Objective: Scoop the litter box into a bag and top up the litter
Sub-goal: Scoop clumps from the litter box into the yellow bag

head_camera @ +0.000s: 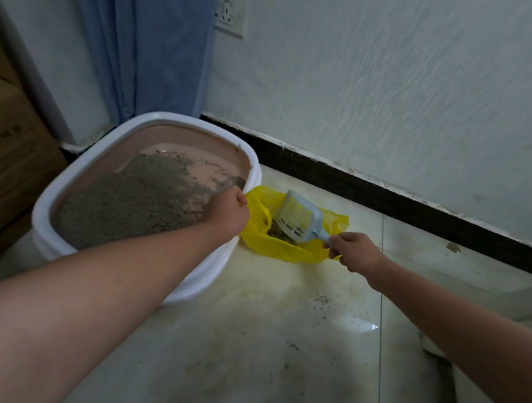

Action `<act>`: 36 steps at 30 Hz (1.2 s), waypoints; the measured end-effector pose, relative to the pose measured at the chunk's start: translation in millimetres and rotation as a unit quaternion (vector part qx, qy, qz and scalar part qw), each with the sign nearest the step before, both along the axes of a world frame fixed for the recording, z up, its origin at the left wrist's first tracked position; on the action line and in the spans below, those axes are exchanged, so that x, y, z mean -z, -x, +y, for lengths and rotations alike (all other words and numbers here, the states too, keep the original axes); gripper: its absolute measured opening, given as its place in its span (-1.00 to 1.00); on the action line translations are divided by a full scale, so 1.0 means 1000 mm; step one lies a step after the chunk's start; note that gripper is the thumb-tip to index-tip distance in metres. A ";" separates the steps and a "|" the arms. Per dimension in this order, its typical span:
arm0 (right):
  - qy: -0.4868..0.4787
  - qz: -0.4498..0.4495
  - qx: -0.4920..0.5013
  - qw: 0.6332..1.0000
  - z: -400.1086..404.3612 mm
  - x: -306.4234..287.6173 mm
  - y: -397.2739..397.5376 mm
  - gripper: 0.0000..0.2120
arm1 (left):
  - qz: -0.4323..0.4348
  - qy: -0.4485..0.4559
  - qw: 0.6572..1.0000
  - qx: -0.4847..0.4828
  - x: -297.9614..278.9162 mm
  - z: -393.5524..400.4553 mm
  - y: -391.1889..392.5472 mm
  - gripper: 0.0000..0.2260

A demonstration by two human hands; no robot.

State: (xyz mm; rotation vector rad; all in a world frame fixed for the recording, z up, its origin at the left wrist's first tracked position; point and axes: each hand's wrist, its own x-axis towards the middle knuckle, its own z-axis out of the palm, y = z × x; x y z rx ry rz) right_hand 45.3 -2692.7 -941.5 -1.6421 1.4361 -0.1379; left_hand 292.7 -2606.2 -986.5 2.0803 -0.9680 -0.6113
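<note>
The right hand (pixel 354 251) grips the handle of a pale blue slotted plastic scoop (pixel 299 218), tipped into a yellow plastic bag (pixel 281 249) on the glossy tiled floor (pixel 264 343). The left hand (pixel 229 213) pinches the bag's edge beside the white-rimmed pink litter box (pixel 54 199), near the white wall (pixel 377 83).

Left hand (pixel 230 212) reaches across the litter box (pixel 70 194) and pinches the near edge of the yellow bag (pixel 274 249), holding it open beside the box's right rim. Right hand (pixel 354 251) grips the handle of the pale blue slotted scoop (pixel 298 216), blade tipped down into the bag's mouth. Grey clumps lie inside the bag under the scoop. Litter (pixel 132 198) heaped toward the box's near-left side (pink floor bare at far right). Loose grains scattered on the tile floor (pixel 280 344).
</note>
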 end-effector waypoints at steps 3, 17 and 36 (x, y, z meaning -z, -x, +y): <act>0.038 0.023 -0.007 0.999 -0.004 0.005 0.005 -0.86 | -0.011 -0.006 1.000 0.000 0.000 -0.001 0.000 -0.89; 0.092 0.023 -0.031 0.995 -0.006 0.001 0.021 -0.64 | -0.020 -0.014 1.000 0.007 -0.001 -0.004 0.002 -0.91; 0.191 0.000 0.045 0.981 -0.013 -0.002 0.042 -0.86 | -0.359 0.023 0.883 0.302 0.002 0.000 0.019 -0.31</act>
